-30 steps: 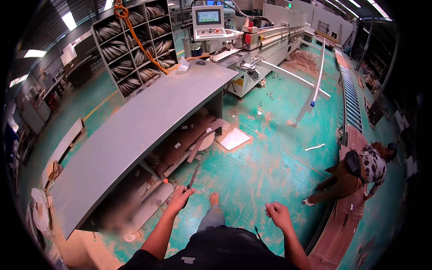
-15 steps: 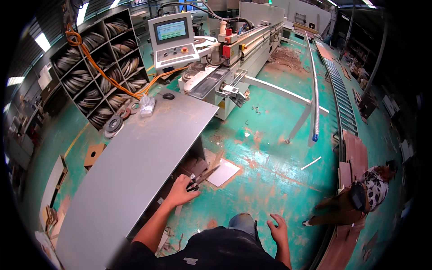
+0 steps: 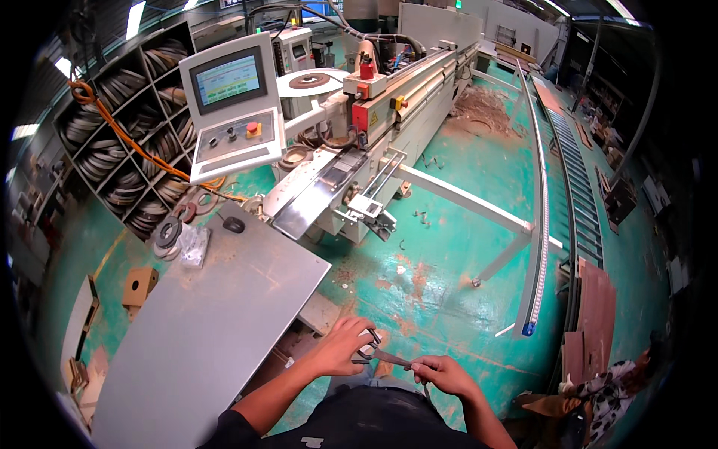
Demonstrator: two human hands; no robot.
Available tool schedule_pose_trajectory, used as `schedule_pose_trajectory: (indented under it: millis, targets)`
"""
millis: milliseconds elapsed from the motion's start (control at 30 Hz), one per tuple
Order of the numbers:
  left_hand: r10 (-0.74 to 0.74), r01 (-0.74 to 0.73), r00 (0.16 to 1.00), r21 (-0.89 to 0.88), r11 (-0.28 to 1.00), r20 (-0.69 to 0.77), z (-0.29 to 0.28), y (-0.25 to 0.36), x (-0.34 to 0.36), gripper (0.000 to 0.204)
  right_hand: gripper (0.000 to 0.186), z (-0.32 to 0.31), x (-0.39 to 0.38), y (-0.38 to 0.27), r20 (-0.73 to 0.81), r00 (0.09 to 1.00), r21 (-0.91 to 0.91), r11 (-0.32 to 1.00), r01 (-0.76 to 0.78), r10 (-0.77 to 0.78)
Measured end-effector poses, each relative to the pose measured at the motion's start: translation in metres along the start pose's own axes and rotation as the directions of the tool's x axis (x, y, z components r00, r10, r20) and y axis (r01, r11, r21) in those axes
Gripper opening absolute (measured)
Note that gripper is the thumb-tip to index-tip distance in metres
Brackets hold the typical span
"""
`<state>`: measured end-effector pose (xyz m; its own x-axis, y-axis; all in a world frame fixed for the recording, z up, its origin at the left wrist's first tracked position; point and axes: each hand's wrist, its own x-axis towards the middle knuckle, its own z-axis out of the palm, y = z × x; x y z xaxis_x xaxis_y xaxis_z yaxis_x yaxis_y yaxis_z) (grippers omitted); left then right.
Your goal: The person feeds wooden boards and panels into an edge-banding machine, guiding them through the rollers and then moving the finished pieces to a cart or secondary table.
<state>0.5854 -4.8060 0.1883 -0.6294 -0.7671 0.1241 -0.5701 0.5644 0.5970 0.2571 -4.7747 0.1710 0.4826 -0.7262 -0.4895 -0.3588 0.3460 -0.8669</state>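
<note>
Green workshop floor (image 3: 479, 303) across centre and right of frame, grey table (image 3: 194, 322) lower left, long white machine (image 3: 422, 116) running from centre toward the top, screen panel (image 3: 232, 78) upper left. Dark scissors (image 3: 390, 359) at lower centre, right of the table edge, gripped at the handles by left hand (image 3: 340, 350) with fingers curled round them, pinched at the blade end between thumb and fingertips of right hand (image 3: 445, 374); cannot tell blade spread. Reads as a two-handed handling step, likely calling next for firm handle control, a light pinch and skin kept clear of the cutting edges.
</note>
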Motion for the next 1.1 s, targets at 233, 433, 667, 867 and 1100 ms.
schedule_pose_trajectory:
  millis: [233, 433, 667, 867, 1100]
  targets:
    - [-0.176, 0.15, 0.962, -0.135, 0.979, -0.209, -0.035, -0.087, 0.108, 0.061, 0.037, -0.134, 0.134, -0.093, 0.166, 0.985, -0.006, 0.999, -0.043, 0.043]
    - [-0.424, 0.233, 0.722, -0.384, 0.893, -0.547, -0.082, -0.171, 0.2, 0.056, 0.032, -0.295, 0.224, -0.157, -0.176, 0.975, 0.236, 0.956, 0.175, -0.135]
    - [-0.578, 0.319, 0.749, -0.587, 0.744, -0.325, -0.103, -0.26, 0.297, 0.035, 0.028, -0.445, 0.357, -0.315, -0.536, 0.744, -0.014, 0.885, 0.466, -0.4]
    - [-0.367, 0.203, 0.927, -0.717, 0.667, -0.078, -0.08, -0.297, 0.382, 0.033, 0.025, -0.534, 0.528, -0.457, -0.44, 0.769, -0.064, 0.87, 0.489, -0.464]
    - [-0.722, 0.364, 0.691, -0.849, 0.384, -0.03, -0.076, -0.34, 0.431, 0.036, 0.027, -0.583, 0.828, -0.631, -0.127, 0.914, 0.061, 0.917, 0.395, -0.386]
